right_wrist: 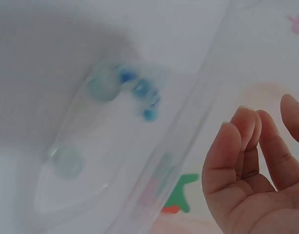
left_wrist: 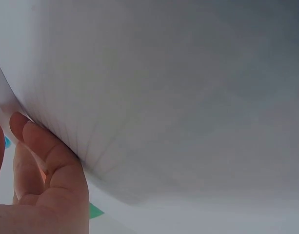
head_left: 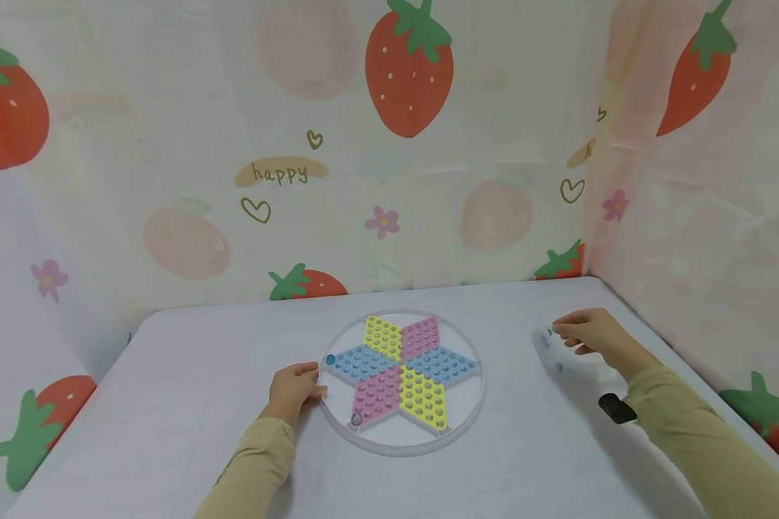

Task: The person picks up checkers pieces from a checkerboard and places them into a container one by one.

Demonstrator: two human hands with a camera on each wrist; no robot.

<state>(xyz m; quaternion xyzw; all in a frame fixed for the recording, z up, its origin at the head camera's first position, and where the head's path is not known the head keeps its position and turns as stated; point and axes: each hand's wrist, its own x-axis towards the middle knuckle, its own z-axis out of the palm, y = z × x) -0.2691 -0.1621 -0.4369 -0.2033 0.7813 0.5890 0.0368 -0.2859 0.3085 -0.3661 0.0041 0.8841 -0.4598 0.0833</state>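
A round clear-rimmed Chinese checkers board lies on the table, its six-pointed star coloured yellow, pink and blue. At its left rim is my left hand, fingertips and thumb touching the edge. One blue marble sits at the star's left tip, and a clear marble at the front pink tip. My right hand hovers over a clear plastic container. In the right wrist view its fingers are softly bent, the thumb apart, and nothing shows between them. Blue marbles and a pale round shape appear blurred in the container.
A white cloth covers the table. Strawberry-printed sheets stand behind and to the right. A dark band is on my right wrist.
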